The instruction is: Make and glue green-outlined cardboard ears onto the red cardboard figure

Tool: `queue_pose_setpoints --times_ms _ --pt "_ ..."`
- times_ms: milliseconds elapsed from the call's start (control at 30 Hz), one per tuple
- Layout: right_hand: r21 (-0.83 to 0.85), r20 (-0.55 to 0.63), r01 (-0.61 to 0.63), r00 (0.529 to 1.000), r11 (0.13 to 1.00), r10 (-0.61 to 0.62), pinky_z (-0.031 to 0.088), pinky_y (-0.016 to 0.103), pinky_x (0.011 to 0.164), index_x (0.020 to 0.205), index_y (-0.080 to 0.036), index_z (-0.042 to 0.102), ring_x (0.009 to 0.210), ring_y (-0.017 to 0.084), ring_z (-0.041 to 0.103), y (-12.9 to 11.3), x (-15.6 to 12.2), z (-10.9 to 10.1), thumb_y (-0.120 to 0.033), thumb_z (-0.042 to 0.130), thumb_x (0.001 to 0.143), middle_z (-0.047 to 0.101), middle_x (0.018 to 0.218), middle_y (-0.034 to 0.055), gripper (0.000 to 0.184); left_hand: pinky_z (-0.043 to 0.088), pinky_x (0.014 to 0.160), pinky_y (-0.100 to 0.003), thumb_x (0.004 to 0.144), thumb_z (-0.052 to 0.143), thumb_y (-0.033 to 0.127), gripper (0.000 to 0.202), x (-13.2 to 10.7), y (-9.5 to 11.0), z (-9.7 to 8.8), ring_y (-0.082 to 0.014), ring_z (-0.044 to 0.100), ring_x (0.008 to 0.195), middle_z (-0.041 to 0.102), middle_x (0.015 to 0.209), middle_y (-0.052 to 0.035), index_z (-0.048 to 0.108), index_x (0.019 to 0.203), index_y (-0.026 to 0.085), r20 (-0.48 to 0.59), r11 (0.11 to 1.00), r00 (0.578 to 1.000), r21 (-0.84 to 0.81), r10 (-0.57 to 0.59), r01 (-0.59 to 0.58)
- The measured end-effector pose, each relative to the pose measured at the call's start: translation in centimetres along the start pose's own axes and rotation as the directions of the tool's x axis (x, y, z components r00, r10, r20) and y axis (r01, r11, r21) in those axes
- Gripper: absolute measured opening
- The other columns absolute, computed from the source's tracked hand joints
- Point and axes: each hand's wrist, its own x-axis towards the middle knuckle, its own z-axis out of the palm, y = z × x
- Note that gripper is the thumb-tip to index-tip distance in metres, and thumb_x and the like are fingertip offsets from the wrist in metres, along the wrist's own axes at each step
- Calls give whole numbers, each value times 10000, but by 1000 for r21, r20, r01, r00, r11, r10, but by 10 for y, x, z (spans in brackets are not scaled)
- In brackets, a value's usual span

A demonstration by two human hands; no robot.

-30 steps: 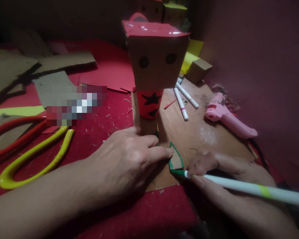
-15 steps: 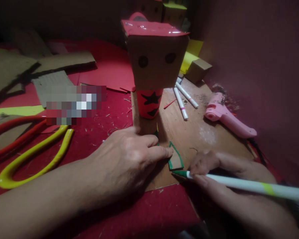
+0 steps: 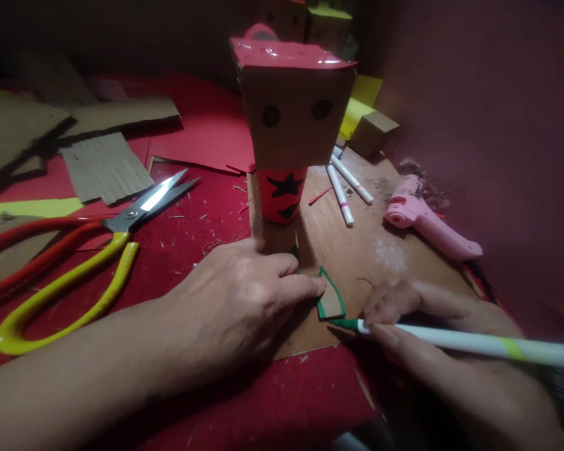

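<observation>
The index fingertip of my left hand [image 3: 258, 294] pins a small cardboard piece [image 3: 329, 302] with green-marked edges on the wooden board. The other fingers of that hand are curled under, partly hidden. A second small green-edged bit [image 3: 295, 252] shows just beyond them. My right hand [image 3: 418, 332] is closed around a white felt-tip marker [image 3: 455, 341] with a green tip and a yellow-green band. Its tip lies at the piece's lower edge; I cannot tell whether they touch. Behind stands a cardboard box head [image 3: 296, 134] with two dark round spots and a red top, above a red cup [image 3: 282, 203] with black shapes.
Scissors [image 3: 130, 216] with red and yellow handles lie open at left, near cardboard scraps [image 3: 106, 166] and red paper [image 3: 207, 131]. White markers [image 3: 342, 203] and a pink glue gun [image 3: 432, 225] rest on the wooden board [image 3: 380, 244]. A small cardboard box [image 3: 373, 133] sits farther back.
My right hand and the green marker tip have shifted slightly right along the piece's lower edge. My left hand stays in place on the cardboard piece.
</observation>
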Motion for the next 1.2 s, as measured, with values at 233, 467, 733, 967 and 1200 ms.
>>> queue_pose_setpoints --times_ms 233,467,733,967,1200 --pt "-43 6 -1 1000 999 1 468 178 471 587 -225 636 537 133 646 -6 -3 -2 -198 622 728 702 600 -26 145 283 515 -288 894 403 176 273 0 1 -1 -146 416 522 542 667 -7 652 1003 208 25 1000 1000 -9 -15 16" --pt "-16 30 -39 999 999 39 429 185 410 536 -216 591 455 128 585 -1 2 0 -218 611 705 652 529 -27 170 268 515 -290 899 406 181 268 -1 0 0 -148 397 516 536 661 0 644 1016 216 8 1000 1000 -3 -12 12" --pt "191 -87 -213 969 958 232 411 188 423 546 -220 623 543 149 598 -3 -5 1 -274 674 679 677 619 4 152 255 514 -294 902 392 167 262 -2 1 2 -156 391 529 530 654 -1 629 1009 199 -40 1000 999 -13 18 -19" --pt "499 -52 -333 910 800 412 418 172 447 559 -238 618 525 126 600 -3 -8 2 -325 740 619 667 588 -19 161 258 509 -293 895 447 131 224 -3 -1 6 -132 370 521 522 664 19 574 1080 137 -104 1000 994 -16 23 -25" --pt "289 -84 -276 946 917 312 367 158 399 618 -230 628 471 95 515 2 -2 -2 -327 692 704 621 552 -27 145 440 691 -382 914 363 86 300 -20 29 9 -163 522 629 586 725 -9 558 1141 71 -70 964 976 185 206 -190"
